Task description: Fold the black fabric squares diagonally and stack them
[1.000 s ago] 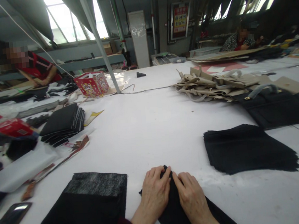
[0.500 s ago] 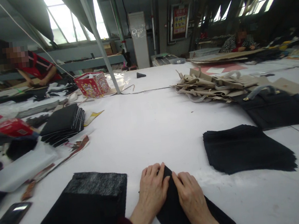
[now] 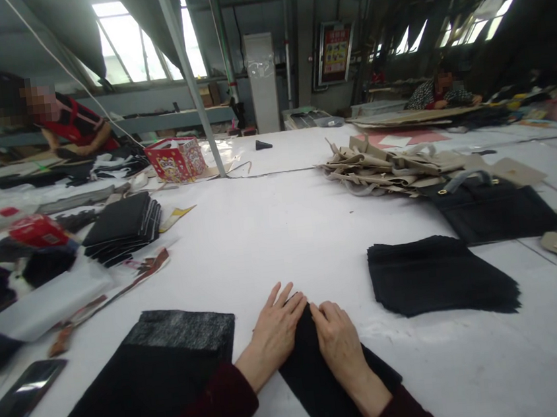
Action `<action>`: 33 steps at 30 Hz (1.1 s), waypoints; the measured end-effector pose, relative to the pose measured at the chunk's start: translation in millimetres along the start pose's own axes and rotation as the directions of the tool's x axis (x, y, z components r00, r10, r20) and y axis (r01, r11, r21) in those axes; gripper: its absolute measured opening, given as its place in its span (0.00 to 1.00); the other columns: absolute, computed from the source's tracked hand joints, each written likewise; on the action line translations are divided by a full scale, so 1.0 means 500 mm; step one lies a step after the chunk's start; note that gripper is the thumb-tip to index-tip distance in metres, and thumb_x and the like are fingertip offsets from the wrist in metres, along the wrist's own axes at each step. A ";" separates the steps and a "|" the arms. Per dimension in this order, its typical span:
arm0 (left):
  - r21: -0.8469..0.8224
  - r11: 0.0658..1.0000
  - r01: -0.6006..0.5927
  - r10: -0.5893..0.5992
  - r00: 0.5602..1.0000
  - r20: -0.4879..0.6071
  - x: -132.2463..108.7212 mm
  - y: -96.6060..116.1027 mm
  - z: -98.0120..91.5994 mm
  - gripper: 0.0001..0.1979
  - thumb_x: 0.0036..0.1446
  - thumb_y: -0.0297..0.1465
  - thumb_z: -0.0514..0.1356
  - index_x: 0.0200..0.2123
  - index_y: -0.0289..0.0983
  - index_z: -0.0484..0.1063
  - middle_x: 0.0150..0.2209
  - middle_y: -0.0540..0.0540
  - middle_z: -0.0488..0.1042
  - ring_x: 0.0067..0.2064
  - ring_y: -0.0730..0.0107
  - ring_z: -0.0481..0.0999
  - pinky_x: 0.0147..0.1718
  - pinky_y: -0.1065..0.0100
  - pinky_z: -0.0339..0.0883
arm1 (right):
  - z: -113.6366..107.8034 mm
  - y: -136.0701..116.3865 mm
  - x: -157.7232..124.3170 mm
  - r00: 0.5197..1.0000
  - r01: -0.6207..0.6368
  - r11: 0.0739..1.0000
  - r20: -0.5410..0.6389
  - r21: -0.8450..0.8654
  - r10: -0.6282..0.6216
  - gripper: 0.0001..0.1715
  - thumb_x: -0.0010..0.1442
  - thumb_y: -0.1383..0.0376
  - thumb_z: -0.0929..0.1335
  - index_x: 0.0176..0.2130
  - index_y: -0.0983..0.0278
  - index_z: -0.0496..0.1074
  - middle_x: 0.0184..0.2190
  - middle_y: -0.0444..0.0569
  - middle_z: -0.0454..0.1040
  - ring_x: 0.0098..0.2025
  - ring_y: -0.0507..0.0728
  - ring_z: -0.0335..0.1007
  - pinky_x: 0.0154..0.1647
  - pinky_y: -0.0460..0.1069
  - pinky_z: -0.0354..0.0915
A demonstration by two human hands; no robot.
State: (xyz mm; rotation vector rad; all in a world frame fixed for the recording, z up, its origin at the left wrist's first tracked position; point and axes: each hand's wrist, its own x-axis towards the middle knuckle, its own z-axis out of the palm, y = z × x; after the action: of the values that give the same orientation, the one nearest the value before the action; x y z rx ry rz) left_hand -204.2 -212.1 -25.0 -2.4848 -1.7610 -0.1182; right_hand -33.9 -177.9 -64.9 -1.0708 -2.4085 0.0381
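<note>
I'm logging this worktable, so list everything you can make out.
Cloth piece: one, black, lower centre
Banded cloth: one, black and grey, near left
Cloth stack: one, black, right
Handled piece: one, black, behind cloth stack
Tan heap: one, tan, far right
Folded stack: one, black, left
Patterned box: one, red, far left
Glossy slab: one, black, left corner
Mixed clutter: uncounted, various colours, left
Poster: one, red, background
Other people: two, partly red clothes, background
Table: one, white, centre
Left hand: one, bare, on cloth piece
Right hand: one, bare, on cloth piece
Sleeves: two, dark red, nearest
</note>
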 end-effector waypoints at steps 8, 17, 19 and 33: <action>0.059 0.998 -0.029 0.028 1.000 0.007 0.014 -0.009 -0.008 0.26 0.59 0.26 0.53 0.62 0.38 0.59 0.60 0.45 0.65 0.66 0.56 0.55 0.67 0.53 0.36 | 0.004 0.021 -0.003 0.999 -0.008 0.998 -0.053 0.059 0.011 0.16 0.67 0.73 0.60 0.49 0.65 0.71 0.34 0.50 0.66 0.38 0.57 0.62 0.41 0.51 0.60; 0.035 0.998 -0.059 0.058 0.998 0.024 0.015 -0.002 -0.008 0.27 0.58 0.24 0.52 0.62 0.36 0.58 0.56 0.43 0.68 0.60 0.62 0.61 0.66 0.58 0.39 | -0.021 0.020 -0.022 1.000 -0.004 1.000 -0.024 0.025 0.004 0.15 0.66 0.74 0.61 0.49 0.66 0.71 0.35 0.50 0.66 0.38 0.57 0.61 0.41 0.51 0.59; 0.033 0.998 -0.060 0.059 0.998 0.027 0.014 -0.001 -0.006 0.29 0.58 0.24 0.52 0.63 0.37 0.56 0.57 0.44 0.67 0.60 0.62 0.61 0.66 0.58 0.40 | -0.024 0.020 -0.026 0.999 0.002 1.000 -0.033 0.019 -0.001 0.15 0.66 0.74 0.61 0.49 0.66 0.71 0.35 0.50 0.67 0.38 0.57 0.61 0.41 0.51 0.59; 0.042 0.990 -0.135 0.133 0.990 0.047 0.015 0.021 -0.020 0.30 0.56 0.23 0.55 0.63 0.37 0.57 0.54 0.42 0.68 0.57 0.61 0.64 0.63 0.59 0.46 | -0.038 0.026 -0.057 0.998 0.005 0.999 -0.061 -0.040 -0.008 0.15 0.65 0.74 0.61 0.49 0.66 0.70 0.35 0.50 0.67 0.37 0.58 0.60 0.40 0.52 0.58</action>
State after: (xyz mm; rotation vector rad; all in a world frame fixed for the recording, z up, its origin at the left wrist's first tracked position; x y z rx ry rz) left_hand -192.1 -209.6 -14.7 -2.5828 -1.5875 -0.0144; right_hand -0.2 -192.3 -63.2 -1.0662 -2.3666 -0.0442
